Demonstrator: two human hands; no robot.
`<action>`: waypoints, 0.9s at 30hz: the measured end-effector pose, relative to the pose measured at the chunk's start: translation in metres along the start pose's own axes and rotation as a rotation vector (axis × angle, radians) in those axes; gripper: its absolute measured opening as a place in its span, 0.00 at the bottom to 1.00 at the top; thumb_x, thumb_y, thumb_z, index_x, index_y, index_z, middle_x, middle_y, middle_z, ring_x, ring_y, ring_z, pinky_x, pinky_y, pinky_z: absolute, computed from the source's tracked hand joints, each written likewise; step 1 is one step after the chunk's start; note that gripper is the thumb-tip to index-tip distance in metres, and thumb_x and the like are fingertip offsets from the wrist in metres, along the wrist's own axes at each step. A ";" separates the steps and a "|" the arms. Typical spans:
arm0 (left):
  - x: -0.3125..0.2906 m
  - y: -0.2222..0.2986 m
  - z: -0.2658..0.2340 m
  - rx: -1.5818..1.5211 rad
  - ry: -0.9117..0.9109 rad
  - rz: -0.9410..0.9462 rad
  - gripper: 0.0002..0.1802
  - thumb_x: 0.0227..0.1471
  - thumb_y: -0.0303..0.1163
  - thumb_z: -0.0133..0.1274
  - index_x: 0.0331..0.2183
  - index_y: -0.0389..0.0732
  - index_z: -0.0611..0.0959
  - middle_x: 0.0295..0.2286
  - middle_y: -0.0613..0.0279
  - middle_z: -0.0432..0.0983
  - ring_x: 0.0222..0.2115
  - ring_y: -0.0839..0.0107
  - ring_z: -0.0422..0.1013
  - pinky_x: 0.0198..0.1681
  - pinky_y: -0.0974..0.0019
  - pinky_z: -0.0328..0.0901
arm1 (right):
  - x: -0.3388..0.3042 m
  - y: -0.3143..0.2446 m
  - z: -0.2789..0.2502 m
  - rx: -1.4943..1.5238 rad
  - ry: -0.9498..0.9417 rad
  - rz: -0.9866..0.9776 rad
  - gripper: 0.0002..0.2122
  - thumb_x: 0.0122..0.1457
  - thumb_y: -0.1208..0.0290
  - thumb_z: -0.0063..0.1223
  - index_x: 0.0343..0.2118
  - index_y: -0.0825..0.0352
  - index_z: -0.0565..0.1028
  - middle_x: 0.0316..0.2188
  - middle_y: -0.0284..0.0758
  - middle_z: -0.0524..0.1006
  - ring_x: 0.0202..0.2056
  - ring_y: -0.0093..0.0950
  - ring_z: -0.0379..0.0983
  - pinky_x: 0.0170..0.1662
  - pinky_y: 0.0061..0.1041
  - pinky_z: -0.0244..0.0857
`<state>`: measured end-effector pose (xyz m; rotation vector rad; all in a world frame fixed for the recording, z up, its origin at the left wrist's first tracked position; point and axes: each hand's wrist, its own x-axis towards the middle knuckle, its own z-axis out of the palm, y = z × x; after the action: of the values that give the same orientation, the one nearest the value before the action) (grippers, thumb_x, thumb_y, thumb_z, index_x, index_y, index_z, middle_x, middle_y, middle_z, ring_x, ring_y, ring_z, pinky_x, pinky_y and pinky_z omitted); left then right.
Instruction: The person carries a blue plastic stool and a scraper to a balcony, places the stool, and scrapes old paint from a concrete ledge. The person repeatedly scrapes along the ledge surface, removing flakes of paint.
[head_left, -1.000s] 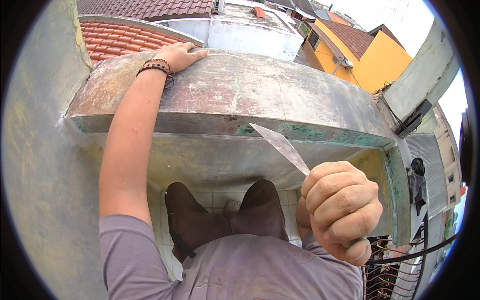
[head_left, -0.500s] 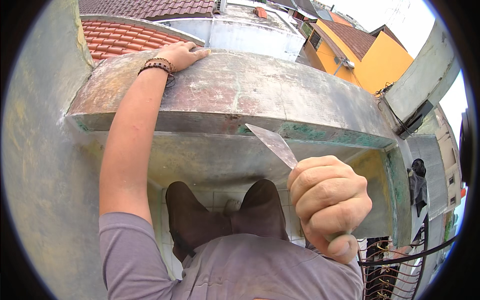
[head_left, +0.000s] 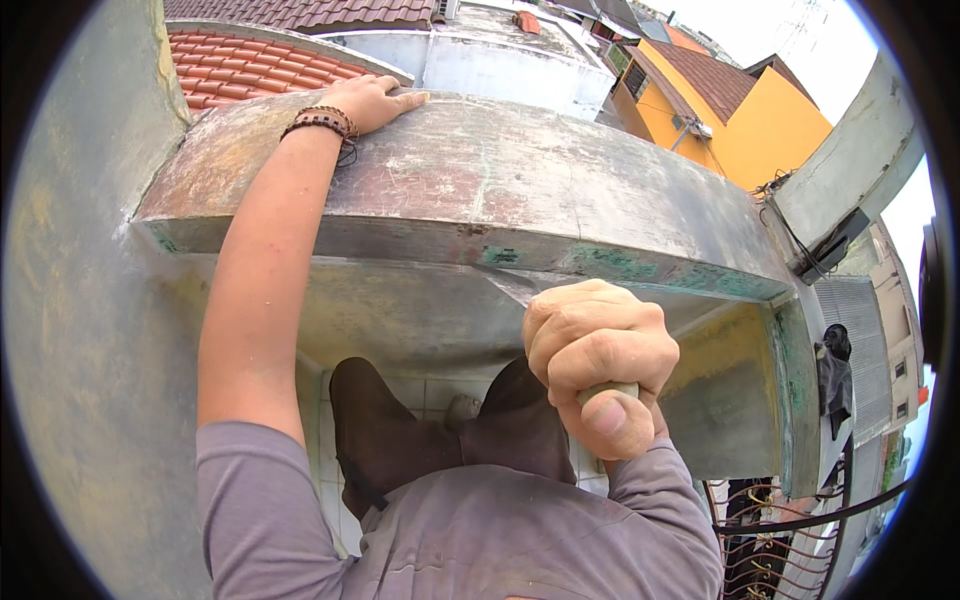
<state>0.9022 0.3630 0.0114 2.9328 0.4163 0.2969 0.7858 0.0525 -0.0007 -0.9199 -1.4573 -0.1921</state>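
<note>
My right hand (head_left: 598, 362) is wrapped round the handle of a scraper (head_left: 507, 284), its thumb at the handle's end. The flat metal blade points up and left, its tip at the lower inner edge of the concrete parapet (head_left: 520, 160). Whether the tip touches cannot be made out. My left hand (head_left: 372, 104) lies on the far top edge of the parapet, fingers stretched over it, with braided bracelets on the wrist. Worn paint, pale scratches and green patches mark the parapet's top and inner edge.
A plastered wall (head_left: 90, 330) rises on the left. At right stand a slanted post (head_left: 850, 160) with a black cable, a dark cloth (head_left: 832, 375) and a curled metal railing (head_left: 775, 530). Beyond the parapet are tiled roofs (head_left: 250, 68) and an orange house (head_left: 765, 125).
My right hand has moved left and slightly up with the scraper, bringing the blade to the parapet's lower edge. My left hand stays on the top, nearly unmoved.
</note>
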 end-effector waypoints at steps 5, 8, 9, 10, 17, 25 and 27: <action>0.001 -0.004 -0.001 -0.006 -0.016 -0.017 0.45 0.55 0.70 0.40 0.59 0.44 0.70 0.61 0.51 0.62 0.62 0.57 0.57 0.65 0.54 0.54 | 0.007 -0.037 -0.003 -0.049 -0.076 -0.156 0.12 0.51 0.67 0.53 0.18 0.70 0.71 0.13 0.34 0.67 0.12 0.28 0.61 0.16 0.26 0.56; 0.001 -0.010 0.005 0.041 0.057 -0.034 0.43 0.55 0.69 0.39 0.61 0.50 0.69 0.59 0.53 0.66 0.60 0.58 0.62 0.62 0.54 0.59 | 0.005 -0.014 0.002 -0.132 -0.091 -0.109 0.18 0.60 0.60 0.48 0.17 0.67 0.70 0.13 0.31 0.69 0.10 0.23 0.59 0.15 0.24 0.56; 0.002 -0.011 0.004 0.050 0.044 -0.022 0.43 0.55 0.70 0.39 0.61 0.50 0.69 0.59 0.54 0.65 0.60 0.58 0.62 0.62 0.53 0.59 | 0.003 -0.015 0.001 -0.134 -0.072 -0.093 0.18 0.60 0.59 0.47 0.17 0.65 0.69 0.13 0.31 0.68 0.10 0.23 0.60 0.14 0.23 0.55; 0.003 -0.009 0.004 0.040 0.039 -0.014 0.43 0.55 0.70 0.39 0.61 0.50 0.69 0.59 0.54 0.65 0.60 0.58 0.61 0.62 0.53 0.59 | 0.002 -0.021 -0.002 -0.112 -0.047 -0.093 0.18 0.60 0.59 0.47 0.17 0.65 0.69 0.13 0.31 0.68 0.11 0.23 0.60 0.14 0.24 0.55; 0.002 -0.006 0.002 -0.006 0.013 -0.030 0.44 0.56 0.69 0.40 0.60 0.44 0.70 0.61 0.52 0.62 0.62 0.57 0.58 0.65 0.55 0.54 | -0.005 -0.010 -0.016 -0.097 0.042 0.057 0.18 0.60 0.59 0.45 0.17 0.66 0.68 0.12 0.31 0.67 0.10 0.24 0.59 0.15 0.27 0.54; 0.001 -0.008 0.001 0.010 0.002 -0.021 0.45 0.56 0.69 0.39 0.60 0.44 0.68 0.60 0.50 0.63 0.63 0.57 0.57 0.65 0.55 0.53 | -0.005 -0.017 -0.015 -0.110 0.036 -0.018 0.20 0.61 0.58 0.47 0.18 0.67 0.68 0.12 0.32 0.67 0.10 0.25 0.58 0.14 0.25 0.52; 0.001 -0.009 0.000 0.030 -0.007 -0.034 0.45 0.56 0.69 0.39 0.61 0.43 0.68 0.61 0.50 0.62 0.63 0.56 0.57 0.65 0.55 0.53 | -0.010 -0.016 -0.016 -0.084 0.023 -0.031 0.17 0.58 0.61 0.49 0.17 0.68 0.70 0.13 0.33 0.67 0.12 0.25 0.60 0.14 0.24 0.53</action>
<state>0.9005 0.3716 0.0097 2.9513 0.4727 0.2778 0.7860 0.0277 -0.0005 -0.9603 -1.4515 -0.2875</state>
